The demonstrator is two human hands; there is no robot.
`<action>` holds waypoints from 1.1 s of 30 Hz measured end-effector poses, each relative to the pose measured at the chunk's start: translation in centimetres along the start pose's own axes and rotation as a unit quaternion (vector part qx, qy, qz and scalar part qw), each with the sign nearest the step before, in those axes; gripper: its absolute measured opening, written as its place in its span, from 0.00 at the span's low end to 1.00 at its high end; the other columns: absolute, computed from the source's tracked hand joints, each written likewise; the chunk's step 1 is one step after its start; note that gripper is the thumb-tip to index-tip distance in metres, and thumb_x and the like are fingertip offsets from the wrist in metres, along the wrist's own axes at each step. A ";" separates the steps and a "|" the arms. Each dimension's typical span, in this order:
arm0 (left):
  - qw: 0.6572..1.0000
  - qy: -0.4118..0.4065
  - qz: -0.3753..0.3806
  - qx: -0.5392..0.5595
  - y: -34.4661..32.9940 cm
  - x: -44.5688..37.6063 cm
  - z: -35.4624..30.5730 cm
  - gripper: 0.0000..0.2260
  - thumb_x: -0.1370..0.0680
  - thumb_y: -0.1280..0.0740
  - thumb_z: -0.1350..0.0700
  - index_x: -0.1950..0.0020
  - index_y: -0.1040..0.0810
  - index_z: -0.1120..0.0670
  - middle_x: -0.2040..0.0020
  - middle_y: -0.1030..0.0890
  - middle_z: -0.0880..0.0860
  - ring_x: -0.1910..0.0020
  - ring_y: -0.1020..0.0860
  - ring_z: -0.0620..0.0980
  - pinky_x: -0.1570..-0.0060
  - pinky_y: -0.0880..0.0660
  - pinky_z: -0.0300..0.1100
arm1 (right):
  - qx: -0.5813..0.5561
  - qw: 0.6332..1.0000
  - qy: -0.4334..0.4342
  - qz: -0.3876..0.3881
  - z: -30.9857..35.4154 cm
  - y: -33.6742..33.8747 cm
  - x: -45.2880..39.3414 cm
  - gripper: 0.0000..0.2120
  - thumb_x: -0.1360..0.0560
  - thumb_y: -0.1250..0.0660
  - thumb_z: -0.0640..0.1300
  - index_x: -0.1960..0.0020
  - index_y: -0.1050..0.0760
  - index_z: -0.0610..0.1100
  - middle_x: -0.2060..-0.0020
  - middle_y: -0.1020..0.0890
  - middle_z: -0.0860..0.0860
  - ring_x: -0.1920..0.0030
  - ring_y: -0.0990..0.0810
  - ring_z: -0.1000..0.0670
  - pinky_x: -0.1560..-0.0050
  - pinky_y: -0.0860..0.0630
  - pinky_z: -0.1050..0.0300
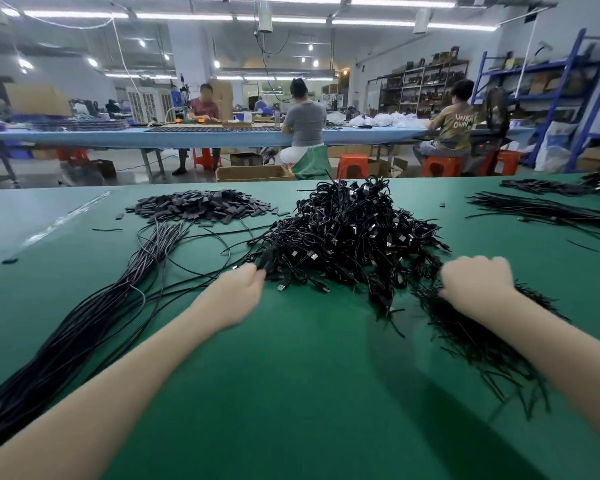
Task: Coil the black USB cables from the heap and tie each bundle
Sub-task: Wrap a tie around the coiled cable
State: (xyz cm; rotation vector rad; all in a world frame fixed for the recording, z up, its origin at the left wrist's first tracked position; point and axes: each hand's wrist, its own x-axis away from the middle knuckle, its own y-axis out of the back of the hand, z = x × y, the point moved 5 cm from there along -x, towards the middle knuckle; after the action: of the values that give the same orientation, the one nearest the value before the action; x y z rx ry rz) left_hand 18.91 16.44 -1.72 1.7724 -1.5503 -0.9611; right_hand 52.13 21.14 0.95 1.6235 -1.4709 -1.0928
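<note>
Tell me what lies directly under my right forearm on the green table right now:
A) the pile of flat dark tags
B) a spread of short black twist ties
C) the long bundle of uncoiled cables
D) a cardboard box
B: short black twist ties fan out on the green table beneath the forearm, just behind the right hand.

Strip lights [284,0] overhead; blue shelving [565,95] rt; orange stools [352,165].

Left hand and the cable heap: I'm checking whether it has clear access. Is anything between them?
Nothing visible. The left hand is already at the near left edge of the cable heap, its fingers curled on black cable there.
</note>
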 end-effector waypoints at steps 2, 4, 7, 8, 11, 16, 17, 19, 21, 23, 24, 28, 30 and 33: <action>0.978 0.002 0.003 0.207 0.7 -0.6 -1.9 0.13 0.17 0.47 0.53 0.61 0.37 0.54 0.68 0.34 0.50 0.73 0.36 0.47 0.69 0.37 0.42 | 0.001 1.000 -0.024 0.016 -1.2 -2.9 -0.3 0.12 0.23 0.35 0.44 0.64 0.33 0.47 0.66 0.28 0.54 0.59 0.26 0.48 0.56 0.35 0.56; 0.950 -0.014 0.033 0.309 1.1 -0.7 -3.9 0.13 0.17 0.47 0.54 0.62 0.38 0.52 0.70 0.39 0.47 0.74 0.41 0.44 0.73 0.42 0.37 | 0.026 0.999 -0.023 -0.014 -1.6 -4.1 -0.3 0.08 0.24 0.35 0.41 0.61 0.29 0.48 0.66 0.26 0.55 0.61 0.26 0.49 0.59 0.35 0.57; 0.935 -0.073 0.100 0.331 1.2 0.0 -6.0 0.14 0.16 0.49 0.53 0.61 0.38 0.53 0.71 0.39 0.45 0.74 0.42 0.43 0.73 0.42 0.34 | 0.053 0.997 -0.011 -0.059 -2.2 -4.3 -0.7 0.06 0.25 0.34 0.43 0.56 0.23 0.53 0.65 0.21 0.59 0.62 0.22 0.53 0.61 0.35 0.59; 0.932 -0.085 0.121 0.332 1.2 0.2 -6.2 0.14 0.15 0.49 0.53 0.61 0.38 0.53 0.70 0.38 0.45 0.73 0.41 0.43 0.72 0.41 0.34 | 0.054 0.996 -0.009 -0.067 -2.4 -4.4 -0.9 0.04 0.24 0.34 0.46 0.56 0.21 0.54 0.65 0.20 0.59 0.61 0.21 0.54 0.60 0.34 0.59; 0.926 -0.103 0.168 0.321 1.4 1.0 -6.0 0.15 0.15 0.49 0.52 0.60 0.36 0.54 0.70 0.37 0.46 0.72 0.39 0.44 0.71 0.39 0.34 | 0.003 0.998 0.002 -0.062 -2.6 -4.3 -1.5 0.06 0.23 0.36 0.52 0.55 0.19 0.56 0.63 0.19 0.60 0.59 0.19 0.55 0.58 0.32 0.59; 0.935 -0.101 0.187 0.283 1.6 0.9 -5.2 0.15 0.15 0.49 0.51 0.61 0.36 0.54 0.70 0.37 0.44 0.72 0.40 0.44 0.72 0.39 0.33 | -0.059 0.997 0.004 -0.050 -2.6 -3.8 -1.7 0.07 0.24 0.36 0.53 0.54 0.19 0.59 0.60 0.19 0.61 0.58 0.20 0.55 0.60 0.28 0.61; 0.936 -0.098 0.186 0.283 1.7 0.8 -5.0 0.15 0.15 0.49 0.51 0.61 0.36 0.54 0.70 0.37 0.44 0.72 0.40 0.44 0.72 0.39 0.33 | -0.081 0.995 0.002 -0.049 -2.7 -3.8 -1.7 0.07 0.24 0.36 0.52 0.54 0.19 0.59 0.60 0.20 0.61 0.59 0.21 0.55 0.62 0.27 0.61; 0.937 -0.094 0.185 0.280 1.9 0.8 -4.8 0.15 0.15 0.49 0.51 0.61 0.37 0.53 0.71 0.37 0.43 0.72 0.40 0.44 0.72 0.39 0.33 | -0.138 0.989 -0.005 -0.048 -2.7 -3.5 -1.7 0.07 0.24 0.36 0.51 0.54 0.19 0.58 0.61 0.20 0.60 0.61 0.21 0.55 0.66 0.23 0.60; 0.939 -0.097 0.187 0.272 1.9 0.8 -4.8 0.15 0.16 0.49 0.50 0.61 0.36 0.53 0.72 0.36 0.42 0.73 0.40 0.44 0.72 0.39 0.32 | -0.221 0.973 -0.007 -0.069 -2.5 -2.6 -1.6 0.06 0.24 0.34 0.50 0.54 0.17 0.53 0.62 0.20 0.58 0.63 0.21 0.54 0.67 0.21 0.57; 0.942 -0.106 0.181 0.262 1.8 0.9 -5.0 0.15 0.16 0.49 0.50 0.60 0.36 0.53 0.73 0.36 0.41 0.73 0.40 0.43 0.72 0.38 0.32 | -0.337 0.933 0.022 -0.121 -1.8 -0.5 -1.2 0.05 0.26 0.30 0.48 0.56 0.16 0.49 0.67 0.20 0.59 0.69 0.22 0.57 0.72 0.26 0.62; 0.943 -0.109 0.174 0.260 1.8 0.9 -5.1 0.15 0.16 0.49 0.50 0.60 0.36 0.53 0.73 0.36 0.41 0.73 0.40 0.43 0.72 0.38 0.32 | -0.397 0.905 0.042 -0.148 -1.2 1.1 -0.8 0.04 0.27 0.28 0.47 0.57 0.16 0.49 0.69 0.20 0.60 0.70 0.22 0.59 0.72 0.28 0.67; 0.946 -0.109 0.140 0.271 2.2 0.9 -5.1 0.15 0.16 0.48 0.50 0.60 0.36 0.54 0.71 0.36 0.41 0.73 0.39 0.42 0.72 0.37 0.32 | -0.691 0.706 0.138 -0.073 3.5 6.3 1.6 0.06 0.33 0.27 0.51 0.60 0.17 0.50 0.63 0.14 0.53 0.62 0.16 0.55 0.61 0.21 0.66; 0.949 -0.113 0.130 0.264 2.3 1.0 -5.2 0.14 0.16 0.47 0.50 0.60 0.36 0.54 0.71 0.35 0.42 0.72 0.38 0.42 0.71 0.35 0.33 | -0.740 0.645 0.188 -0.027 6.0 8.1 3.0 0.09 0.35 0.28 0.53 0.57 0.16 0.51 0.60 0.14 0.50 0.59 0.15 0.52 0.59 0.21 0.65; 0.955 -0.128 0.123 0.237 2.2 1.4 -5.7 0.14 0.17 0.45 0.48 0.59 0.37 0.54 0.70 0.33 0.42 0.69 0.36 0.44 0.67 0.32 0.36 | -0.720 0.646 0.234 -0.097 8.1 10.4 4.9 0.09 0.34 0.28 0.54 0.58 0.16 0.51 0.61 0.14 0.54 0.59 0.15 0.54 0.58 0.21 0.65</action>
State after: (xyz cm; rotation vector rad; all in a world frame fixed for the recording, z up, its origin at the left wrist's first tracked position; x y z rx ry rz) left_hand 22.47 14.52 3.14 1.7441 -2.2592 -0.7590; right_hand 40.49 15.35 6.29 0.6784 0.1686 -1.2300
